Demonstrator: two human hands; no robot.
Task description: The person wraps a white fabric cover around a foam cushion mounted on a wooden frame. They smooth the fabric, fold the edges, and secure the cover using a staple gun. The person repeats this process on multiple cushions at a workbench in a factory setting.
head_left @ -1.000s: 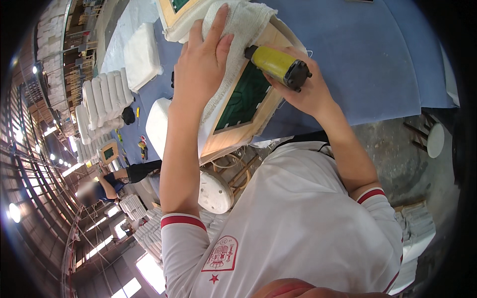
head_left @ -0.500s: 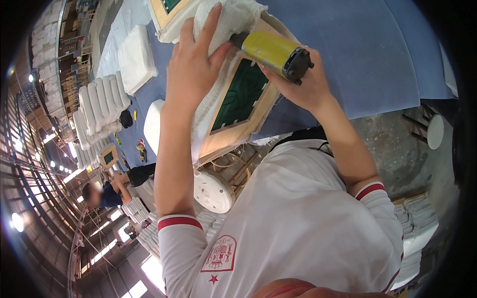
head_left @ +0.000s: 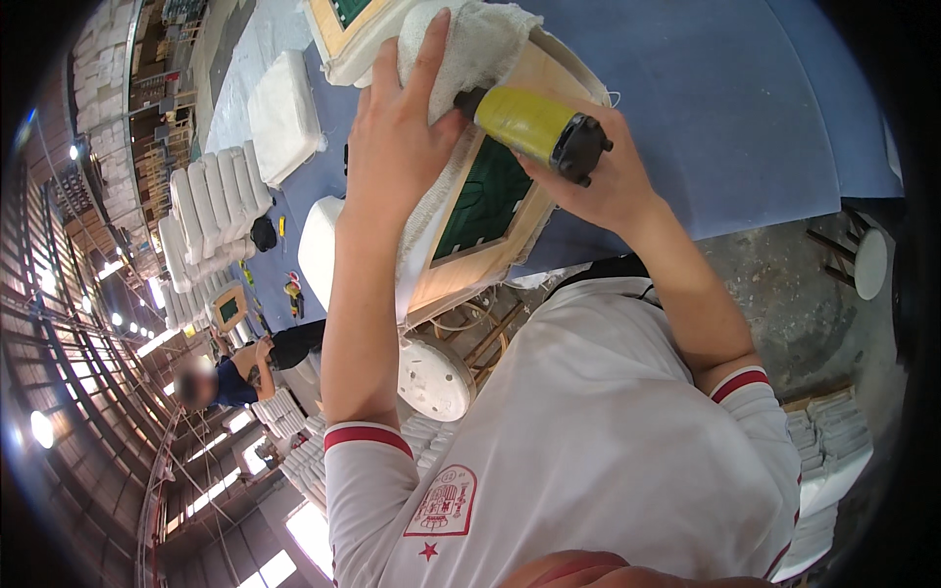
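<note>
A wooden seat frame (head_left: 446, 286) with white fabric (head_left: 490, 41) around its edge lies tilted in front of me, green webbing (head_left: 482, 208) filling its opening. My left hand (head_left: 400, 152) rests on the fabric along the frame's left side, fingers stretched and spread, thumb pointing at the tool's nose. In my right hand (head_left: 613, 181) is a yellow and black staple gun (head_left: 524, 120). Its dark nose meets the fabric edge close to my left thumb; whether it presses down I cannot tell. My right fingers are partly hidden behind the tool.
Blue sheeting covers the table (head_left: 706, 108). Beyond the frame lies another green-webbed frame (head_left: 338, 44). White cushions (head_left: 284, 118) lie and stack at the left, near hand tools (head_left: 294, 292). A co-worker (head_left: 235, 377) works farther left. Stools stand below (head_left: 431, 380) and right (head_left: 870, 263).
The whole view has shifted slightly, moving most things a little to the right. Both hands and the staple gun keep nearly the same place on the frame; the gun has turned slightly.
</note>
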